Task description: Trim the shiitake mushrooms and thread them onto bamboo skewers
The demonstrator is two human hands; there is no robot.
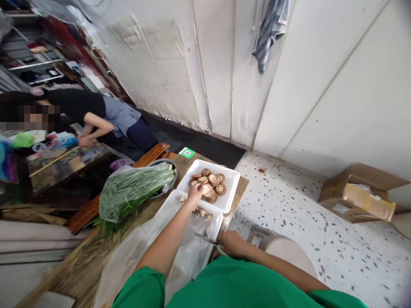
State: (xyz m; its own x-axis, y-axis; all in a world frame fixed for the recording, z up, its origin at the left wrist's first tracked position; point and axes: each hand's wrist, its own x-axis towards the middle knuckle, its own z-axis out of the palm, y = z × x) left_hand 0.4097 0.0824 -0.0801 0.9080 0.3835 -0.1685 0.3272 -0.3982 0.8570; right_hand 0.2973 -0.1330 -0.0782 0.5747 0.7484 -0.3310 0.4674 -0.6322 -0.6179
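My left hand (pixel 194 195) reaches over the far white tray (pixel 231 188), its fingers closed at the edge of a mushroom (pixel 207 189) with a pale underside. Several brown-capped mushrooms lie in a heap around it. Below my wrist, the nearer white tray (pixel 218 222) holds cut mushroom stems (pixel 202 212). My right hand (pixel 233 244) is closed around scissors (pixel 207 240) with a greenish handle, beside the near tray's right corner. The thin blades point left over that tray. A clear plastic bag (pixel 135 252) spreads across the table under my left forearm.
Bagged green stalks (pixel 135 190) lie partly in a metal bowl (pixel 175 171) on the wooden table (pixel 80 273). A stool (pixel 285 250) stands by my right side, and an open cardboard box (pixel 356 194) sits by the wall. Another person (pixel 96 115) bends over a cluttered table at left.
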